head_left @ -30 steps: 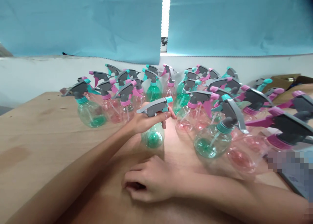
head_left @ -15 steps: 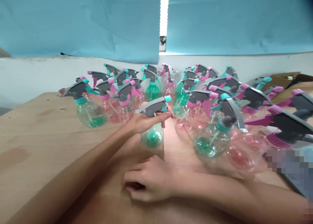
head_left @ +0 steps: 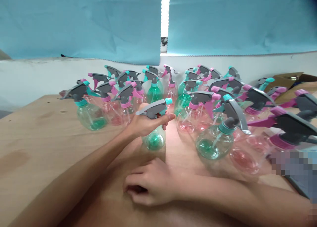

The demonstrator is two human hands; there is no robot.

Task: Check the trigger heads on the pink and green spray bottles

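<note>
A spray bottle (head_left: 155, 141) with a clear green-tinted body, a grey spray head and a turquoise nozzle stands upright on the wooden table (head_left: 37, 147). My left hand (head_left: 146, 123) is closed around its neck and trigger, with the thumb stretched forward below the nozzle. The hand covers the collar and most of the trigger. Nearer to me, my right hand (head_left: 151, 182) rests on the tabletop with its fingers loosely curled; nothing shows in it. The closest bottle to its right is a clear green spray bottle (head_left: 214, 144) with a turquoise collar.
Several green and pink spray bottles crowd the table's far side, among them a pink one (head_left: 245, 159) at the right. A cardboard box (head_left: 284, 83) sits at the back right. Behind the table are a white wall (head_left: 29, 75) and blue curtains (head_left: 81, 22).
My left thumb reaches slightly farther forward and the fingers by the trigger have curled in. The spray head has shifted a little to the left. My right hand has stayed put.
</note>
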